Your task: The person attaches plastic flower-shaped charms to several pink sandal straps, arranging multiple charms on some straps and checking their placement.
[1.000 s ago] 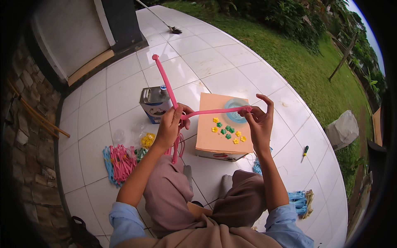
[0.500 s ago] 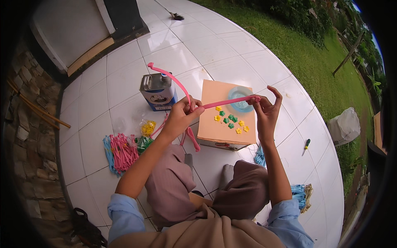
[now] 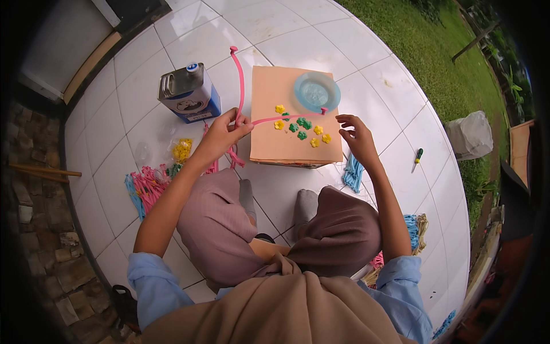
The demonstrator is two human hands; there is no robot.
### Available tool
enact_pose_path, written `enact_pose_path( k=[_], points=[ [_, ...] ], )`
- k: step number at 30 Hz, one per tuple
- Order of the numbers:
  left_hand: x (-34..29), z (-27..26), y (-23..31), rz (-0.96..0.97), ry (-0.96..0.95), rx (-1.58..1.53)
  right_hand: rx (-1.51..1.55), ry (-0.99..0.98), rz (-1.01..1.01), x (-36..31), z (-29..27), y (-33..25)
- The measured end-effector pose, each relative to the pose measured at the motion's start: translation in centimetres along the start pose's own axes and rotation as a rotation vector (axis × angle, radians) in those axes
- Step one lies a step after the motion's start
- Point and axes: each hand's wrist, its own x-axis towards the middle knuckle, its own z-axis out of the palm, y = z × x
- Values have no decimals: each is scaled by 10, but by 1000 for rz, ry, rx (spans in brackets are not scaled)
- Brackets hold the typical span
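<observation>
My left hand (image 3: 222,136) pinches a long pink flexible strip (image 3: 241,86) with a knob at each end. One length of it rises in a curve from my fingers, and the other stretches right over the cardboard box (image 3: 263,86), its knob near the bowl. My right hand (image 3: 358,137) is empty beside the box's right edge, fingers apart, just short of that knob. On the box lie several yellow flower pieces (image 3: 318,130) and several green flower pieces (image 3: 293,127), with a translucent blue bowl (image 3: 299,94) at the far right corner.
A blue and white tin can (image 3: 192,97) stands left of the box. Near my left forearm are pink strips (image 3: 150,186) and a bag of yellow pieces (image 3: 182,149). Blue strips (image 3: 353,174) lie right of the box; farther right are a screwdriver (image 3: 417,159) and a white sack (image 3: 468,137).
My right hand has let go of the strip's right end and opened. My left hand still holds the strip, whose upper length now stands more upright. The whole view has shifted.
</observation>
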Motion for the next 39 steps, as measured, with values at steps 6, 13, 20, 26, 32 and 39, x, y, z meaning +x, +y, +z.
enact_pose_path(
  k=[6,13,20,26,32,39],
  points=[
    [6,0,-12,-21,70,-62,68,-133,94,-1,1,14],
    [13,12,-6,-90,71,-166,53,-330,-38,12,25,0],
    [14,13,-6,-95,97,-229,-119,-441,-217,12,32,8],
    [15,12,-15,-94,99,-164,-151,-431,-195,11,31,-3],
    [4,29,-5,94,132,-129,151,-126,-407,3,31,-89],
    [-8,41,12,155,114,-195,111,-111,-540,-9,32,-124]
  ],
)
